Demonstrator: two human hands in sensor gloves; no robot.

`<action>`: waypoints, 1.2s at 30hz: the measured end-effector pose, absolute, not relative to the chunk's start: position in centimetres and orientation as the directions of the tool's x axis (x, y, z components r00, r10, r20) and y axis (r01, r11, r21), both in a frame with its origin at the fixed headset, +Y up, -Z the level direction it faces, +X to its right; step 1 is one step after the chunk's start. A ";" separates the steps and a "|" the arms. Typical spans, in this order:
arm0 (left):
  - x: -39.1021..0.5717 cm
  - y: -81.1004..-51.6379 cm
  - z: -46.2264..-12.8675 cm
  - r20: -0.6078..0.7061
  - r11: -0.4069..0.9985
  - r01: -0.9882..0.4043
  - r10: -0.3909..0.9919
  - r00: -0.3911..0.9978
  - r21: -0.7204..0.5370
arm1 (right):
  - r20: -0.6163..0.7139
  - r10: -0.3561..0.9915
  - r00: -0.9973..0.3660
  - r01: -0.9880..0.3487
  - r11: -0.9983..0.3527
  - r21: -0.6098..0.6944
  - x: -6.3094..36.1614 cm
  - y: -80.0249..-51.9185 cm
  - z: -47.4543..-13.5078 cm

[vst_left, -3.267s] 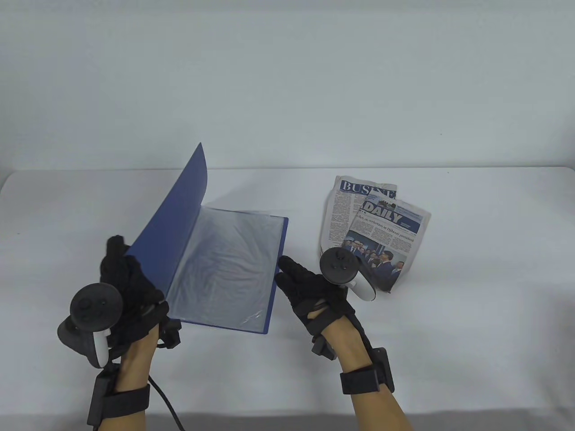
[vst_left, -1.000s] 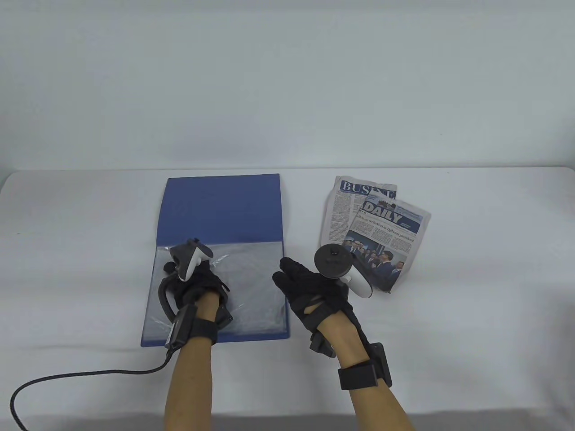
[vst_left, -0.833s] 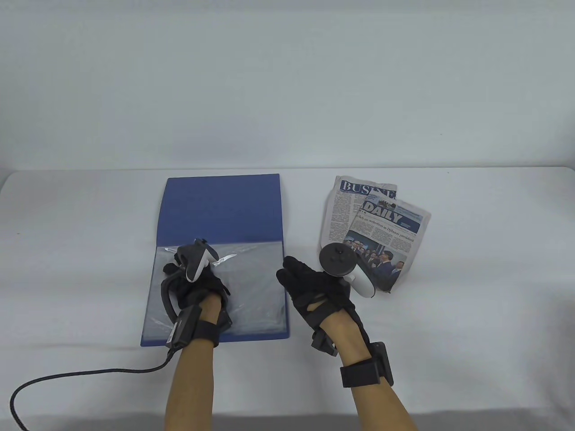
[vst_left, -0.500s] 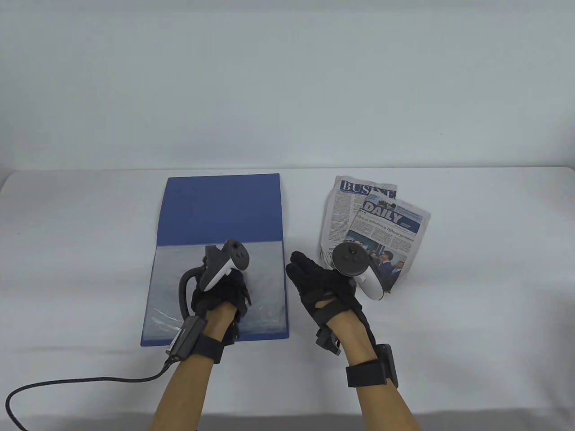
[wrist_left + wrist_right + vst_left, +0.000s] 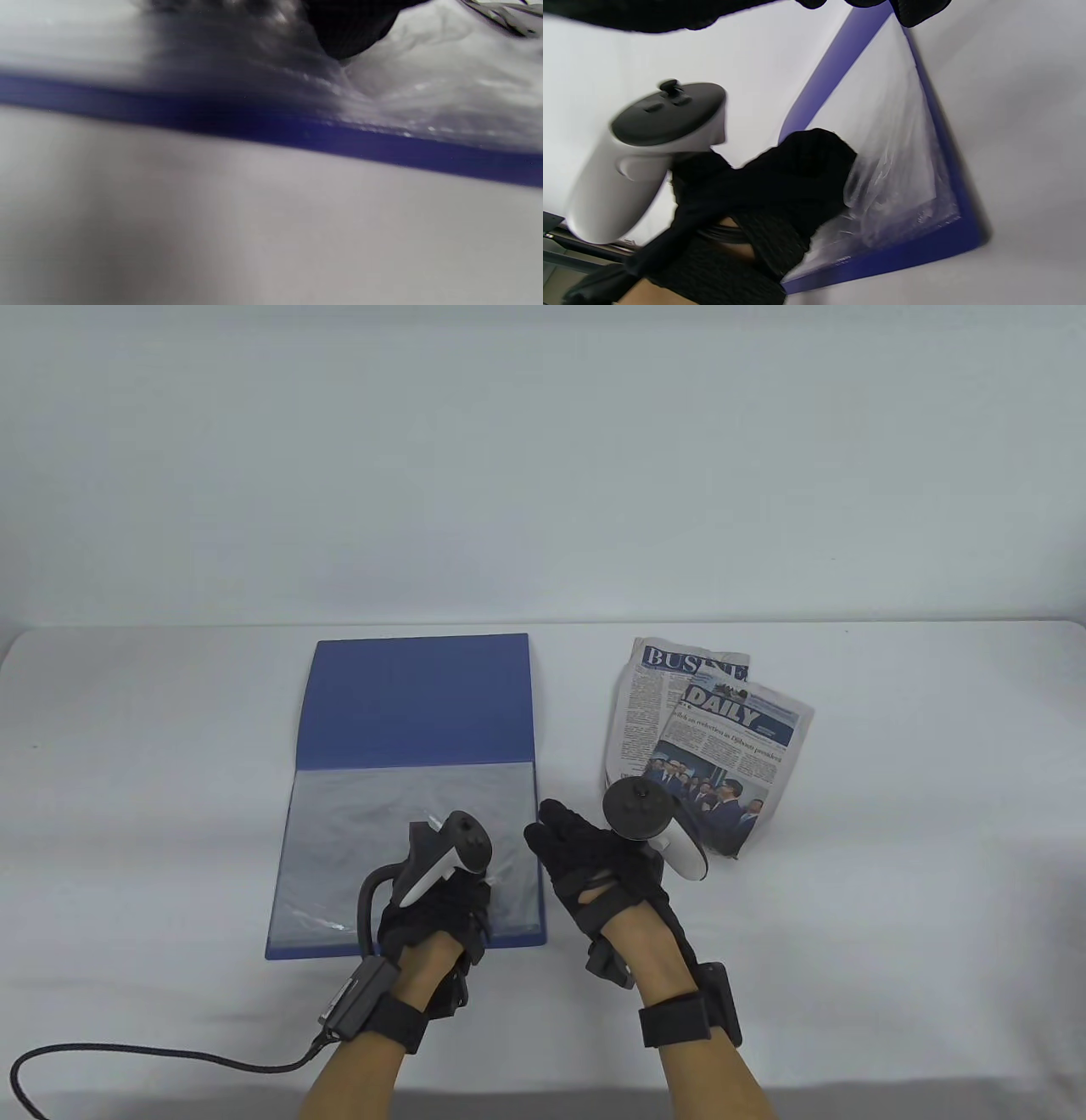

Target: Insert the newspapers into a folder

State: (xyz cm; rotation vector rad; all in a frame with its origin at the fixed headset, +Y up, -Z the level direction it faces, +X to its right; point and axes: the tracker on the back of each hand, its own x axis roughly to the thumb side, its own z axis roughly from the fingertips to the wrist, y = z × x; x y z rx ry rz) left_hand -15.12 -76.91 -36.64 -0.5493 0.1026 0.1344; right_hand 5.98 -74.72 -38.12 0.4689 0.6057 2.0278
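Table view: left hand [image 5: 434, 909] presses the clear sleeve at the open folder's [image 5: 416, 695] near right corner, grip unclear. Right hand [image 5: 594, 861] hovers open beside it. Newspapers [image 5: 704, 738] lie right on the counter [image 5: 891, 814].

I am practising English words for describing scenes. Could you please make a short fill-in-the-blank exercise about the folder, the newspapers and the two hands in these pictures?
1. The blue folder lies ____ on the table.
2. The newspapers lie to the ____ of the folder.
3. The left hand rests on the folder's clear plastic ____.
4. The right hand is between the folder and the ____.

Missing words: open; right; sleeves; newspapers
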 end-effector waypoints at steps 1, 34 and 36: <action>-15.4 -76.6 -36.6 -0.145 0.844 -0.187 0.131 0.981 -0.502 | 0.076 0.864 -0.497 -0.679 -0.442 0.586 6.0 -75.0 -38.1; -20.0 -75.6 -36.4 -0.158 0.683 -0.528 0.528 0.835 -0.506 | -0.014 0.830 -0.558 -0.733 -0.484 0.478 3.5 -76.3 -38.4; -19.9 -75.4 -36.4 -0.152 0.684 -0.528 0.531 0.834 -0.504 | -0.010 0.871 -0.491 -0.775 -0.431 0.462 3.1 -76.7 -38.6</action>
